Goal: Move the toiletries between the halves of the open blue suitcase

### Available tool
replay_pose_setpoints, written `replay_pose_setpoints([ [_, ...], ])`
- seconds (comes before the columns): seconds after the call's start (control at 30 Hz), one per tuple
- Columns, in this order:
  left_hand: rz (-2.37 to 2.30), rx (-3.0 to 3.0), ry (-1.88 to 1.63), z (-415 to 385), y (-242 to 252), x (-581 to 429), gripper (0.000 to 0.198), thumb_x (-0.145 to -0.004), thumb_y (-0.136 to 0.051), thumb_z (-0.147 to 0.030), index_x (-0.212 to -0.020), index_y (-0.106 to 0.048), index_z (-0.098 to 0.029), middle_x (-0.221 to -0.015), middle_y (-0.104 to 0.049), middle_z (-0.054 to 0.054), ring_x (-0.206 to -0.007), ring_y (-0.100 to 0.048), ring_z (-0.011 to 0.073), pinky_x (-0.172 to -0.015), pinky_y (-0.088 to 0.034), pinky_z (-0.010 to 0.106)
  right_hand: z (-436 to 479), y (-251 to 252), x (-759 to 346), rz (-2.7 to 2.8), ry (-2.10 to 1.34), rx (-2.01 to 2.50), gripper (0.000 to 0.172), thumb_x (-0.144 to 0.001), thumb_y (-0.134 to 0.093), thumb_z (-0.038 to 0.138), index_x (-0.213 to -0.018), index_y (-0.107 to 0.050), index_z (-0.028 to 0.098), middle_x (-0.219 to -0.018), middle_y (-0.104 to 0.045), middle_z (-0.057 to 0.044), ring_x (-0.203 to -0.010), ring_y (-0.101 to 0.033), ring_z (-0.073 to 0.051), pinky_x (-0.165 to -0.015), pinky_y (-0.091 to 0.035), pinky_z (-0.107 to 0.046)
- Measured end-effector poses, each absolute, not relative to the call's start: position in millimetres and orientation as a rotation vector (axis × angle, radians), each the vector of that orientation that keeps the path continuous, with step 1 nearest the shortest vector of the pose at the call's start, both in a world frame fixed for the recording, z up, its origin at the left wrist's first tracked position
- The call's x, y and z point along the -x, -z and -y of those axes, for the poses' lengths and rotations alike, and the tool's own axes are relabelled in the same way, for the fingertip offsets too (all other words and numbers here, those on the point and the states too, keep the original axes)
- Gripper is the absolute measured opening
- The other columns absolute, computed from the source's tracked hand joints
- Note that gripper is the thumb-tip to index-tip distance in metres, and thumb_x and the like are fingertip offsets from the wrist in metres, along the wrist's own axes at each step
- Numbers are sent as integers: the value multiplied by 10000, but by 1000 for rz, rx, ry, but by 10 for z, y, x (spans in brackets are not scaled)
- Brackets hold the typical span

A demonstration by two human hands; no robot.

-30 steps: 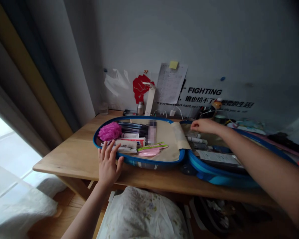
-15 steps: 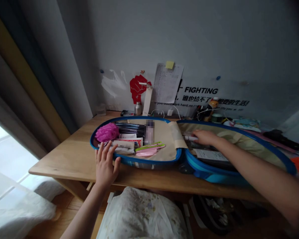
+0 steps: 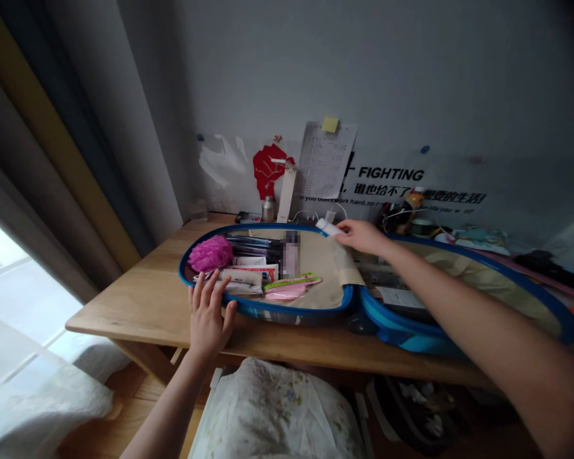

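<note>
1. The white tube [image 3: 328,227] is now pinched between the fingers of the right hand [image 3: 361,236], having been carried left from over the suitcase's right half to just above its top rim.
2. The left hand [image 3: 208,312] is kept spread, with its fingers laid on the near rim of the suitcase.
3. The blue suitcase [image 3: 296,308] is laid open on the counter [image 3: 138,299], with a beige flap [image 3: 347,268] folded near its middle.
4. A pink loofah [image 3: 210,253], dark pens [image 3: 253,245] and ointment tubes [image 3: 242,276] are packed in the left half.
5. A printed card [image 3: 402,298] is held in the right half.
</note>
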State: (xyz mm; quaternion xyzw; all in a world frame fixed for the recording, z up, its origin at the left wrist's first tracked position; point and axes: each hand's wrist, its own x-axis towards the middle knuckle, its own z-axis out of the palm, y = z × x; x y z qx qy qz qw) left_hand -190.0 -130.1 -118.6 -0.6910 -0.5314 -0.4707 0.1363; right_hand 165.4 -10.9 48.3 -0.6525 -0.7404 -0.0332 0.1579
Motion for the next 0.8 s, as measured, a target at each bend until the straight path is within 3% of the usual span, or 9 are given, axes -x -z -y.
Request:
replay_pose_setpoints([
  [0.3,1536,2000,1372,1298,1185,1895,433,-997,-448,-356,-1392,-554,-214,-1492,-515,141,-1530,-251,321,-1250,-175,561,-160,-170,-128,2435,-191,1746,264,-868,-672,334,-1092,-767,233,-1114,-778,-33,-1027,-709,-188,-825,-505,-229],
  [0.43,1547,1994,1371,1296,1185,1893,426,-995,-446,-364,-1375,-569,-215,-1492,-518,142,-1527,-259,323,-1246,-187,562,-210,-83,132,2531,-243,1697,285,-909,-663,377,-1113,-723,187,-1166,-742,-73,-1087,-683,-194,-971,-526,-356],
  [0.6,1556,1999,1362,1292,1184,1894,427,-997,-440,-365,-1373,-566,-206,-1496,-514,144,-1531,-249,319,-1247,-182,566,-225,-12,200,2567,-285,1631,321,-944,-625,401,-1163,-677,171,-1234,-696,-83,-1148,-653,-199,-1033,-516,-457],
  [0.8,1541,1982,1367,1293,1178,1895,423,-990,-446,-352,-1370,-575,-219,-1482,-531,136,-1519,-277,317,-1251,-174,561,-208,-83,102,2492,-302,1599,262,-881,-627,187,-1079,-783,256,-1108,-783,-1,-1065,-709,-161,-951,-515,-250],
])
